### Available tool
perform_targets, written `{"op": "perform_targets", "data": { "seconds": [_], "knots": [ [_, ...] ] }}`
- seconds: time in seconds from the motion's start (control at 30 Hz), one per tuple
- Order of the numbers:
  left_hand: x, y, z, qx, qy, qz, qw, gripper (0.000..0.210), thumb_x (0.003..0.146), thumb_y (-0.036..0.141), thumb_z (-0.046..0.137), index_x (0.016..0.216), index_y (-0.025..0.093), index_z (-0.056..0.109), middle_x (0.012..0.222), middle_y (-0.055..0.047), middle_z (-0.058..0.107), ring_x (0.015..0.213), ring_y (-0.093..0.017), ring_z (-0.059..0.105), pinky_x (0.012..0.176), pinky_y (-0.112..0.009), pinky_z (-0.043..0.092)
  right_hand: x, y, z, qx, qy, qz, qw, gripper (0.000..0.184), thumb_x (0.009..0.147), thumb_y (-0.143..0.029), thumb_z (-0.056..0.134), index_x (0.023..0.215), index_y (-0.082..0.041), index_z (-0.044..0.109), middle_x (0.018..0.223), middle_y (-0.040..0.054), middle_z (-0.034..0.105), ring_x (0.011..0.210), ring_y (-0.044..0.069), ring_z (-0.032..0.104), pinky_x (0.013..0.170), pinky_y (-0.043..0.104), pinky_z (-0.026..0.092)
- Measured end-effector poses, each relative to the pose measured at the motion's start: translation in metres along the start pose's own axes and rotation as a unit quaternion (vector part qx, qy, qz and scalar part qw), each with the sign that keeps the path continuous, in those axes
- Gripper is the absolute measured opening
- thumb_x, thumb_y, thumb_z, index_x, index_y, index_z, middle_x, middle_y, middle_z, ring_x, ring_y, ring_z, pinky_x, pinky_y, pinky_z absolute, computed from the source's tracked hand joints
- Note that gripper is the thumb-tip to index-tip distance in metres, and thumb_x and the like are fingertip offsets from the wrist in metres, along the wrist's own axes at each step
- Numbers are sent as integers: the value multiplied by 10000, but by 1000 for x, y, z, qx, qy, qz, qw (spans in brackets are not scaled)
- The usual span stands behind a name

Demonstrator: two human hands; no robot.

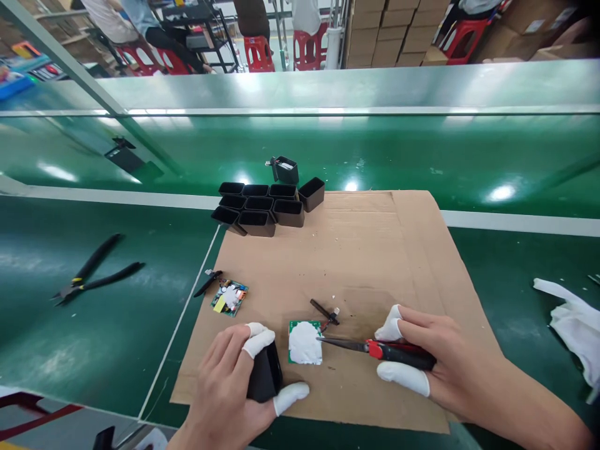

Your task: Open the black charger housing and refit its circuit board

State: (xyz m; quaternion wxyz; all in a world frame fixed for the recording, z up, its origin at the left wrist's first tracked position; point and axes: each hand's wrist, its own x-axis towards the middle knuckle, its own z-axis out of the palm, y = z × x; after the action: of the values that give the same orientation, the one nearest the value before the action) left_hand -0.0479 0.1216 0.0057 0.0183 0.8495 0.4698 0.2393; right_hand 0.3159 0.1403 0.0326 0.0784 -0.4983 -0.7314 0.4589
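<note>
My left hand [239,381], with white finger cots on some fingers, grips a black plastic case [265,375] near the cardboard's front edge. In my right hand [417,350], also wearing finger cots, are long-nose pliers [398,353] with red and black handles. Their tips point left and reach the right edge of a small green circuit board [305,342]; I cannot tell whether they touch it. White material covers most of that board. A short black cable [324,311] lies just behind it. Further left sits another circuit board [229,297] with coloured parts, white material and a black lead.
A flat cardboard sheet [375,262] covers part of the green bench. Several open black cases [257,223] stand grouped at its back left, with a filled case [285,170] behind. Cutting pliers [89,275] lie left; white cloth [574,331] lies right. People sit on red stools beyond.
</note>
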Motion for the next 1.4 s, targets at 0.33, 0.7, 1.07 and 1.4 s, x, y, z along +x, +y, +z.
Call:
{"op": "perform_targets", "data": {
  "seconds": [0.33,0.7,1.07,1.4],
  "knots": [
    [4,6,0,-1,5,11,1000,570,1014,459,811,1381,64,627,1298,-198,652,1259,-362,608,1097,-499,512,-4,-4,14,-155,59,-31,986,463,1183,-611,440,893,-251,474,888,9,609,731,189,531,666,355,370],
    [-9,6,-6,-24,2,-18,1000,694,830,453,977,1329,163,591,1218,-143,697,1157,-382,692,1000,-568,650,-18,-64,-3,-200,8,-6,980,196,1088,-286,547,938,-252,668,898,46,738,819,259,686,711,343,446],
    [-19,7,-16,-42,42,-19,998,699,825,371,971,1399,181,618,1288,-123,734,1237,-368,714,1069,-552,648,-125,-10,9,-120,220,78,965,346,1097,-548,501,1093,-293,735,1189,96,774,1044,311,739,894,466,606],
    [33,19,-16,-17,-82,32,996,366,840,87,710,1190,191,721,1268,-139,783,1141,-357,772,955,-517,635,-158,93,45,-233,552,220,770,500,1045,-693,450,889,-253,629,1057,168,710,983,379,669,862,533,507]
  ]
}}
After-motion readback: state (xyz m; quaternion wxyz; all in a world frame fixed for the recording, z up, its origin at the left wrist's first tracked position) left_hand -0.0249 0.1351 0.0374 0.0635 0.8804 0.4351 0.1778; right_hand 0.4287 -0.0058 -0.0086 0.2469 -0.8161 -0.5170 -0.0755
